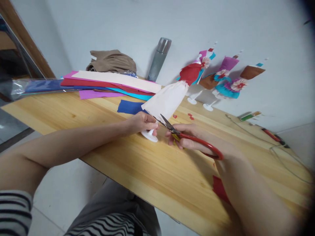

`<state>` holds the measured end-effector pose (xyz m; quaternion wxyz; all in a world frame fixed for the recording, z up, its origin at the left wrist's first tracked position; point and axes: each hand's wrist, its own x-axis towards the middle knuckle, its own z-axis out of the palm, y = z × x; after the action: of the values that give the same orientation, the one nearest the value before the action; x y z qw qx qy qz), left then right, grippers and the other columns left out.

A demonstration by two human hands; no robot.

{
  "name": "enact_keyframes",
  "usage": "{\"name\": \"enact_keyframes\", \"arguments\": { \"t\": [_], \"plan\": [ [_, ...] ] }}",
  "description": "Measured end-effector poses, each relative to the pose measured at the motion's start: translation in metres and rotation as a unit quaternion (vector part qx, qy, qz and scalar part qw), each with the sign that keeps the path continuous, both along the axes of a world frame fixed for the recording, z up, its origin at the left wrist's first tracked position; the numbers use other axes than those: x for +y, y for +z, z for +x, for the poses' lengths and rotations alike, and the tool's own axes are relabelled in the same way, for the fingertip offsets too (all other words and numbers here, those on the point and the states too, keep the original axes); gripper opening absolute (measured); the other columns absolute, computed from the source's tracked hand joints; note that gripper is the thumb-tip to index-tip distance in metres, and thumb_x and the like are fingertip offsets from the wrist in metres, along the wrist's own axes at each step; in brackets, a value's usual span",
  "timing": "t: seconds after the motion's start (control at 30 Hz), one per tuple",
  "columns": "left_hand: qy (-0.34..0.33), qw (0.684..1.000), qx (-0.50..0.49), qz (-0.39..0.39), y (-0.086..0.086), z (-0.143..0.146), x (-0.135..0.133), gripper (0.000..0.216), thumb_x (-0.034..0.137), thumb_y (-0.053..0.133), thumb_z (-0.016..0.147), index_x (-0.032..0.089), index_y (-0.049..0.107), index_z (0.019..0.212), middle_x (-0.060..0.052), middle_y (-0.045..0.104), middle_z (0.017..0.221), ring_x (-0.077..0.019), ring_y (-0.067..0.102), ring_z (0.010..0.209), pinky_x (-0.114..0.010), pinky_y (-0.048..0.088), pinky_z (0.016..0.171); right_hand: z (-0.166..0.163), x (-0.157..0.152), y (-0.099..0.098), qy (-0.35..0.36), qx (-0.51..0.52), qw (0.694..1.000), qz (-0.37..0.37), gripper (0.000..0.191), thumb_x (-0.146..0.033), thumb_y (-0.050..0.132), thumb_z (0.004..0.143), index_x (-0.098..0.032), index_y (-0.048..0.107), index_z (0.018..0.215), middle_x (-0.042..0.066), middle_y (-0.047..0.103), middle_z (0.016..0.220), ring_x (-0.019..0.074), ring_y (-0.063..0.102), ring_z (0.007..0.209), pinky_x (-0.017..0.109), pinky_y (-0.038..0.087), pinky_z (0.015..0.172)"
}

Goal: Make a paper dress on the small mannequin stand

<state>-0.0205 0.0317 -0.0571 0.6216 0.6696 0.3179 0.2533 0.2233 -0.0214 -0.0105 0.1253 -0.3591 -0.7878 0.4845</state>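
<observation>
Cream paper-skirted doll [167,98] tilted, left hand [141,123] gripping its base, right hand [190,144] gripping red scissors [198,140]

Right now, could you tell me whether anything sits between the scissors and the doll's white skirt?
Nothing visible does. The scissors are open, tips at the lower edge of the skirt, beside the left hand gripping the doll.

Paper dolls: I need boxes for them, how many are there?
3: the white-skirted doll in the left hand; the brown-skirted doll and teal-skirted doll by the wall. Overlap may hide another.
</observation>
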Motion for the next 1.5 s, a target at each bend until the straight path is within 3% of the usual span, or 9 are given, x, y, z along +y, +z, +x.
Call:
{"name": "enact_keyframes", "arguments": {
  "t": [0.17, 0.4, 0.83, 1.03, 1.5],
  "plan": [
    [0.013, 1.0, -0.007, -0.007, -0.001, 0.001, -0.002, 0.021, 0.029, 0.067, 0.08, 0.012, 0.071, 0.068, -0.003, 0.069, 0.066, -0.0066, 0.052, 0.054, -0.016, 0.037, 0.05, -0.001, 0.001, -0.002, -0.005, 0.0, 1.0, -0.012, 0.036, -0.05, 0.061, 0.091, -0.019, 0.059, 0.11, 0.002, 0.059, 0.086, 0.0141, 0.049, 0.072, 0.027, 0.041, 0.062],
    [0.029, 1.0, 0.01, -0.008, 0.004, 0.003, -0.006, 0.023, 0.025, 0.065, 0.08, 0.013, 0.07, 0.061, -0.001, 0.065, 0.059, -0.0061, 0.05, 0.052, -0.017, 0.035, 0.049, -0.005, -0.002, 0.0, -0.014, 0.023, 1.0, 0.0, 0.05, -0.062, 0.06, 0.088, -0.016, 0.062, 0.107, -0.001, 0.051, 0.072, 0.0114, 0.043, 0.061, 0.025, 0.034, 0.052],
    [-0.015, 1.0, 0.006, 0.026, -0.012, 0.0, 0.001, 0.032, 0.041, 0.066, 0.08, 0.012, 0.072, 0.069, -0.002, 0.062, 0.06, -0.0071, 0.048, 0.051, -0.019, 0.033, 0.05, -0.005, -0.001, -0.003, 0.006, 0.021, 1.0, 0.01, 0.043, -0.057, 0.059, 0.091, -0.019, 0.059, 0.112, 0.002, 0.058, 0.085, 0.0136, 0.047, 0.07, 0.027, 0.039, 0.06],
    [-0.007, 1.0, -0.006, 0.023, -0.013, 0.001, 0.0, 0.027, 0.036, 0.067, 0.08, 0.011, 0.072, 0.07, -0.005, 0.067, 0.065, -0.0079, 0.051, 0.055, -0.02, 0.035, 0.052, -0.009, -0.002, -0.003, 0.008, 0.026, 1.0, -0.007, 0.042, -0.055, 0.056, 0.093, -0.018, 0.058, 0.113, 0.003, 0.057, 0.087, 0.0138, 0.046, 0.072, 0.028, 0.039, 0.061],
    [-0.023, 1.0, 0.006, 0.02, -0.013, 0.001, 0.001, 0.027, 0.034, 0.066, 0.081, 0.01, 0.071, 0.069, -0.004, 0.063, 0.062, -0.0083, 0.05, 0.053, -0.02, 0.035, 0.052, -0.006, -0.002, -0.004, -0.003, 0.027, 1.0, 0.006, 0.044, -0.058, 0.059, 0.091, -0.02, 0.06, 0.111, 0.001, 0.057, 0.083, 0.0123, 0.047, 0.067, 0.026, 0.038, 0.058]
  ]
}}
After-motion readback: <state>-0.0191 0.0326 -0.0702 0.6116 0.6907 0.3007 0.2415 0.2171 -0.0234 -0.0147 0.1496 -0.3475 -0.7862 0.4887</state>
